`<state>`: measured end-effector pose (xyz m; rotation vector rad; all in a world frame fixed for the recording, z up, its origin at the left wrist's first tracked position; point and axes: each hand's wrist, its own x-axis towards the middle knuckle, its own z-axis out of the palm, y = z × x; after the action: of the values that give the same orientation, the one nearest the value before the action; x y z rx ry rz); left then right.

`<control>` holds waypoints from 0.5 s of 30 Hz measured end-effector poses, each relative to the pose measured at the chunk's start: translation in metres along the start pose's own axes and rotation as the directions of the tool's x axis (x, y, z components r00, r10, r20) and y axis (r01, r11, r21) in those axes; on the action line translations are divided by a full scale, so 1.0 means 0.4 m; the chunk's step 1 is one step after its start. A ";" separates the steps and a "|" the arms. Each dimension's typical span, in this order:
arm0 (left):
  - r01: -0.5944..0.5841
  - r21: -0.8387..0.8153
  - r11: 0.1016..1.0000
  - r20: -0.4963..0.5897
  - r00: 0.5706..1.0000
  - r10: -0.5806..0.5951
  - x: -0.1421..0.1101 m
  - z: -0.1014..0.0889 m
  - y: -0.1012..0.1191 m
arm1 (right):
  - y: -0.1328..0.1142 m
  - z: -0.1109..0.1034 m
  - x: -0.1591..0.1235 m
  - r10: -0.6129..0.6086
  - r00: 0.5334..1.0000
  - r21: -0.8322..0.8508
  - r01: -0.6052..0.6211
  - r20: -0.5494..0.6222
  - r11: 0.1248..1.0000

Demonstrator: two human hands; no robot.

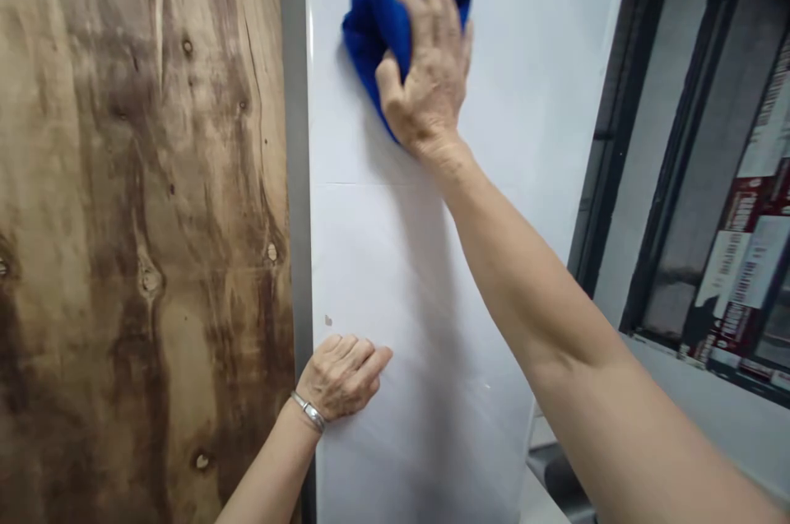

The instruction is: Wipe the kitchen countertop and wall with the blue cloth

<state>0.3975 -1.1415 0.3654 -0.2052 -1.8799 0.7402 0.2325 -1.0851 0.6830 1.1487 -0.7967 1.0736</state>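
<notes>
My right hand (429, 67) presses a crumpled blue microfibre cloth (376, 30) against a glossy white upright panel (383, 261), high in the view. The cloth bunches under my palm and fingers, and part of it sticks out above my knuckles. Lower down, my left hand (341, 376) rests on the panel near its left edge, holding nothing. A silver metal bracelet (309, 412) circles my left wrist.
A tall knotty wooden board (141, 220) stands left of the panel, beyond a narrow grey strip (297, 137). To the right are a dark frame (629, 113) and printed labels (741, 277). A dark grey object (559, 483) sits low behind my right arm.
</notes>
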 end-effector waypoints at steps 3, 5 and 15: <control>0.005 0.019 1.000 -0.002 1.000 -0.005 0.001 -0.001 0.002 | -0.086 0.002 -0.058 -0.211 0.961 0.109 0.194 0.177 0.975; 0.011 0.038 0.999 0.007 1.000 -0.011 0.002 -0.004 0.004 | -0.137 -0.013 -0.113 -0.299 0.912 0.185 0.254 0.280 0.949; 0.196 0.038 0.980 -0.067 0.979 -0.193 0.004 -0.002 0.052 | -0.219 -0.171 -0.411 -0.696 0.518 0.557 0.425 0.497 0.714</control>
<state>0.3934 -1.1241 0.3551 -0.0151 -1.7920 0.6341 0.2619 -1.0641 0.4878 2.0351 -0.6728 0.1766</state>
